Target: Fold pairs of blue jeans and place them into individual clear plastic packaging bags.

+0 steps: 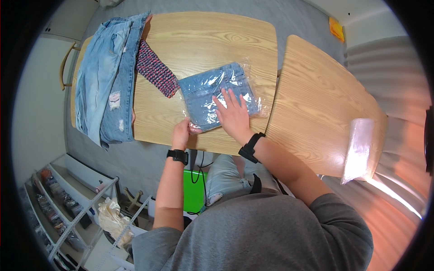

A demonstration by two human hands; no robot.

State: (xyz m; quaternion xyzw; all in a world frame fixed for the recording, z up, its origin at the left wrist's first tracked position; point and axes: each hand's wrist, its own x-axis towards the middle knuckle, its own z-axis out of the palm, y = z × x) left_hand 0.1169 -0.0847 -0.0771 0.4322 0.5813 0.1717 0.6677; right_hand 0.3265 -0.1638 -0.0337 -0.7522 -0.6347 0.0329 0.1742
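Folded blue denim (197,100) lies inside a clear plastic bag (251,83) on the wooden table in front of me. With fingers spread and palm down, my right hand (234,114) rests flat on the bag's front right part. My left hand (181,132) is closed on the bag's near left corner, its fingers pinched together there. Just beyond the bag's far left corner is a dark knitted piece with pink flecks (156,70). Its upper end runs toward a heap of light-blue jeans (106,81) with ripped patches, which drapes over the table's left end.
A table section (321,106) adjoins on the right, with a narrow gap between. On its right end sits a stack of clear plastic sleeves (358,149). White racks (74,221) with packed goods stand lower left; cables (199,174) hang below the table's front edge.
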